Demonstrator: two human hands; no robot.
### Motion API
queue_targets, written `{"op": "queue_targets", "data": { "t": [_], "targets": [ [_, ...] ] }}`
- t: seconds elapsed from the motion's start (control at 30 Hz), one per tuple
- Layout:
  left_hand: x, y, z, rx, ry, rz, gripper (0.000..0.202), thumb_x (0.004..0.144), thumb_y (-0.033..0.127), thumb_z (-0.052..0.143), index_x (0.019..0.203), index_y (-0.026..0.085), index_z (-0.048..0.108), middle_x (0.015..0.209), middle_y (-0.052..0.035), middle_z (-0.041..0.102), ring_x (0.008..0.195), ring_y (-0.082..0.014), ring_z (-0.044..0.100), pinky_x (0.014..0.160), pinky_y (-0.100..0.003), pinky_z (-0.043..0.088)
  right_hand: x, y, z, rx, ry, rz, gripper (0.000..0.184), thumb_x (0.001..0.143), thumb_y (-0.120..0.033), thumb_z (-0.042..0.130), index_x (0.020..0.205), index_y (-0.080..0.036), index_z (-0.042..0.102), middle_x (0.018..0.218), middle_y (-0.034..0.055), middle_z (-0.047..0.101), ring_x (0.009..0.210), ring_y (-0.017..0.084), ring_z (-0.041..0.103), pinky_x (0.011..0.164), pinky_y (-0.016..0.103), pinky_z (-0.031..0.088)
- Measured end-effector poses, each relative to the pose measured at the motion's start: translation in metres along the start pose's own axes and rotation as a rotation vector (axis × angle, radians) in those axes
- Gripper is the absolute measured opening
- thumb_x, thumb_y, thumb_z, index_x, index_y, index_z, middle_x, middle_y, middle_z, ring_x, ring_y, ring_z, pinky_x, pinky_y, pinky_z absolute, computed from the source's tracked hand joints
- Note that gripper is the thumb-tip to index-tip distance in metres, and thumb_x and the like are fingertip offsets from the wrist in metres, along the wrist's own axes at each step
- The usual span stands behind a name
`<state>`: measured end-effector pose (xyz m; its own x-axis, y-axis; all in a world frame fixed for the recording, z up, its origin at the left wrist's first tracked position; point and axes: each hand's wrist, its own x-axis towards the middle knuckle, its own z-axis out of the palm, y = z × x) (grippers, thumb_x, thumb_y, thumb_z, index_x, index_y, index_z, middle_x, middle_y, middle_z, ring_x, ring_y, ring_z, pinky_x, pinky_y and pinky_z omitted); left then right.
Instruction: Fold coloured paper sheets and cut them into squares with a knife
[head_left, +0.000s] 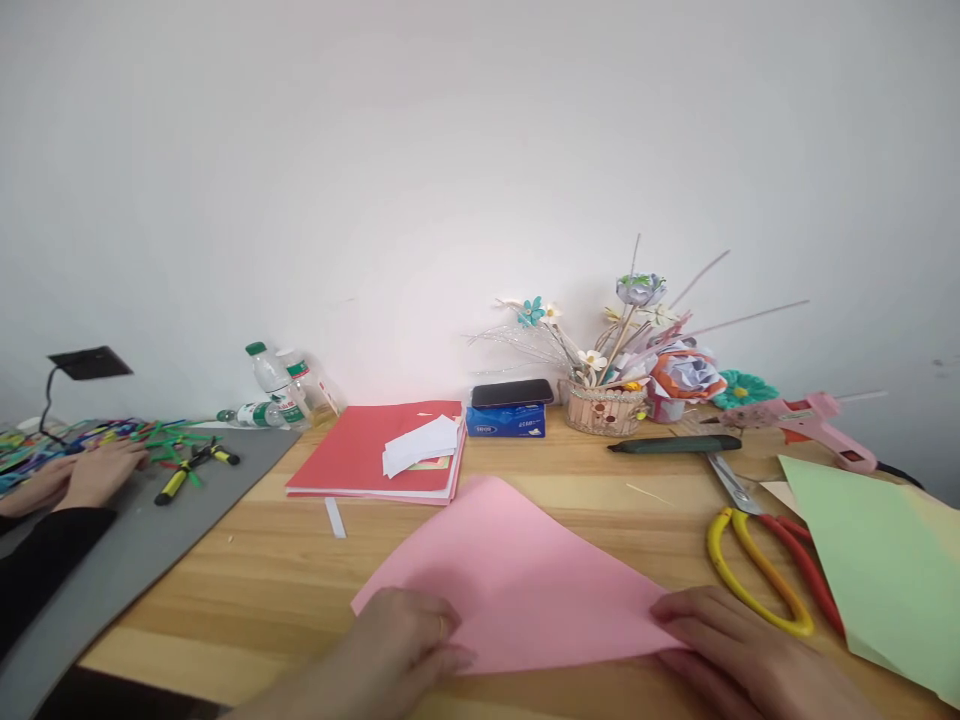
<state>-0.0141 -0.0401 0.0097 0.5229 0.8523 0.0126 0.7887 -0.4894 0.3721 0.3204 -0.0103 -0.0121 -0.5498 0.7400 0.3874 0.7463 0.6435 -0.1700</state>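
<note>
A sheet of pink paper [517,580] lies at the front of the wooden table, one corner pointing away from me. My left hand [409,640] is closed on its near left edge, thumb below and fingers on top. At the right corner, my right hand [731,640] pinches the paper between fingers and thumb. The sheet bulges slightly and its near edge runs between both hands. Right of the paper lies a pair of scissors [750,550] with yellow and red handles, apart from my right hand.
Red paper [360,440] with white slips on top, a blue tissue pack [506,420] under a phone [511,393], a flower basket [604,410], a dark green pen [675,445], a pink glue gun [825,420] and green paper [885,560] surround the sheet. Another person's hands [97,470] are at far left.
</note>
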Motion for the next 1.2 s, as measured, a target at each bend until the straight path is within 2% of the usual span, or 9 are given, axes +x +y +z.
{"op": "queue_targets", "data": {
  "t": [0.07, 0.13, 0.2, 0.27, 0.4, 0.63, 0.77, 0.93, 1.2],
  "targets": [
    [0.006, 0.002, -0.016, -0.154, -0.135, -0.280, 0.039, 0.088, 0.037, 0.047, 0.056, 0.015, 0.054, 0.057, 0.0033, 0.052, 0.052, -0.0100, 0.048, 0.049, -0.019, 0.033, 0.015, -0.008, -0.004, 0.110, -0.128, 0.147, 0.032, 0.090, -0.038, 0.036, 0.077, -0.028, 0.063, 0.081, -0.0018, 0.068, 0.073, 0.013, 0.065, 0.063, 0.023, 0.052],
    [0.016, 0.006, -0.027, -0.317, -0.151, -0.364, 0.026, 0.085, 0.036, 0.051, 0.072, 0.015, 0.062, 0.070, 0.0020, 0.059, 0.064, -0.0135, 0.053, 0.057, -0.021, 0.039, 0.025, -0.011, -0.006, 0.142, -0.226, 0.270, 0.037, 0.089, -0.042, 0.032, 0.070, -0.026, 0.059, 0.076, 0.0002, 0.066, 0.069, 0.016, 0.064, 0.061, 0.029, 0.052],
    [0.030, 0.008, -0.032, -0.481, -0.076, -0.303, 0.027, 0.081, 0.030, 0.057, 0.105, 0.020, 0.060, 0.102, -0.0014, 0.062, 0.091, -0.0190, 0.056, 0.077, -0.026, 0.043, 0.030, -0.010, -0.005, 0.131, -0.268, 0.348, 0.037, 0.088, -0.044, 0.032, 0.071, -0.026, 0.058, 0.076, 0.0015, 0.067, 0.068, 0.019, 0.064, 0.062, 0.034, 0.051],
    [0.046, 0.009, -0.033, -0.669, -0.020, -0.229, 0.058, 0.077, 0.024, 0.061, 0.132, 0.026, 0.040, 0.127, -0.0043, 0.050, 0.111, -0.0213, 0.049, 0.090, -0.030, 0.039, 0.031, -0.006, -0.003, 0.133, -0.279, 0.370, 0.034, 0.087, -0.045, 0.033, 0.080, -0.026, 0.060, 0.079, 0.0020, 0.068, 0.071, 0.021, 0.065, 0.061, 0.035, 0.051],
    [0.079, 0.002, -0.024, -0.900, -0.088, -0.140, 0.086, 0.078, 0.022, 0.061, 0.144, 0.027, 0.008, 0.137, -0.0101, 0.042, 0.114, -0.0235, 0.050, 0.090, -0.036, 0.042, 0.021, 0.008, 0.005, 0.111, -0.239, 0.354, 0.037, 0.086, -0.042, 0.035, 0.112, -0.024, 0.054, 0.086, 0.0024, 0.070, 0.073, 0.020, 0.067, 0.060, 0.032, 0.053],
    [0.103, -0.011, 0.008, -0.519, -0.065, -0.027, 0.068, 0.073, 0.017, 0.061, 0.136, 0.029, 0.038, 0.136, -0.0032, 0.044, 0.123, -0.0239, 0.041, 0.102, -0.035, 0.033, 0.012, 0.020, 0.012, -0.156, -0.033, 0.085, 0.041, 0.090, -0.029, 0.030, 0.125, -0.021, 0.051, 0.107, 0.0067, 0.067, 0.086, 0.020, 0.066, 0.063, 0.031, 0.056],
    [0.097, -0.001, 0.019, -0.472, 0.051, -0.110, 0.063, 0.073, 0.014, 0.059, 0.132, 0.024, 0.042, 0.131, -0.0053, 0.046, 0.117, -0.0208, 0.047, 0.096, -0.032, 0.042, 0.038, -0.005, 0.005, -0.254, 0.092, -0.116, 0.037, 0.089, -0.028, 0.034, 0.114, -0.019, 0.060, 0.106, 0.0091, 0.067, 0.091, 0.023, 0.065, 0.069, 0.035, 0.056],
    [0.090, 0.005, 0.017, -0.324, 0.108, -0.060, 0.049, 0.075, 0.014, 0.061, 0.122, 0.020, 0.049, 0.119, -0.0049, 0.052, 0.111, -0.0169, 0.051, 0.097, -0.031, 0.043, 0.072, -0.036, 0.016, -0.246, 0.034, -0.454, 0.036, 0.082, -0.023, 0.047, 0.115, -0.013, 0.059, 0.119, 0.0106, 0.058, 0.102, 0.022, 0.060, 0.078, 0.032, 0.054],
    [0.076, -0.016, 0.012, 0.252, 0.209, 0.118, 0.036, 0.082, 0.024, 0.059, 0.114, 0.008, 0.056, 0.125, -0.0168, 0.052, 0.117, -0.0280, 0.048, 0.094, -0.042, 0.046, 0.084, -0.027, 0.031, -0.240, 0.002, -0.417, 0.035, 0.083, -0.031, 0.048, 0.109, -0.013, 0.063, 0.114, 0.0096, 0.061, 0.096, 0.022, 0.063, 0.072, 0.030, 0.056]
  ]
}}
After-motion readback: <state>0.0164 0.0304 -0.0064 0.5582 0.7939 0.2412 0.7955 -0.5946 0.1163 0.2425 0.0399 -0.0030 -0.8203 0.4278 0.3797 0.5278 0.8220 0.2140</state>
